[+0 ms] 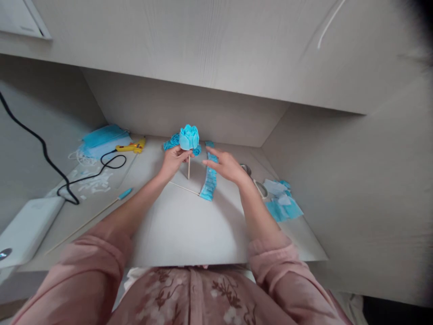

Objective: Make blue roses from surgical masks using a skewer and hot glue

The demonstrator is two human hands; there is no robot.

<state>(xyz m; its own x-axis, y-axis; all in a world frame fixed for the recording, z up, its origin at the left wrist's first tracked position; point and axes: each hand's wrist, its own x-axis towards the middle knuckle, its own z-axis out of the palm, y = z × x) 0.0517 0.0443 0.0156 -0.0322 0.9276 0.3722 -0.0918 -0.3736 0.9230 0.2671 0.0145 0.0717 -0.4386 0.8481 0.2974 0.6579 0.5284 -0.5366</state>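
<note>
Pinched in my left hand (pixel 174 160) is a blue artificial flower (pixel 189 137) on a thin wooden stick (pixel 189 169), held upright with its layered petals facing up. My right hand (pixel 224 165) has its fingers apart and holds nothing that I can see. It hovers at or just over a ruffled blue strip (pixel 209 184) on the desk; whether it touches the strip I cannot tell. Another thin stick (pixel 184 188) lies with one end at the strip's near end. Behind the held flower, partly hidden, sit more blue rolled flowers (pixel 171 142).
On the left are a yellow glue gun (pixel 135 146) with a black cord, stacked blue masks (pixel 104 135), white scraps (pixel 96 182), a blue-tipped stick (pixel 125 194) and a white device (pixel 30 230). Scissors (pixel 260 189) and blue fabric pieces (pixel 284 207) lie right. A cabinet overhangs the desk.
</note>
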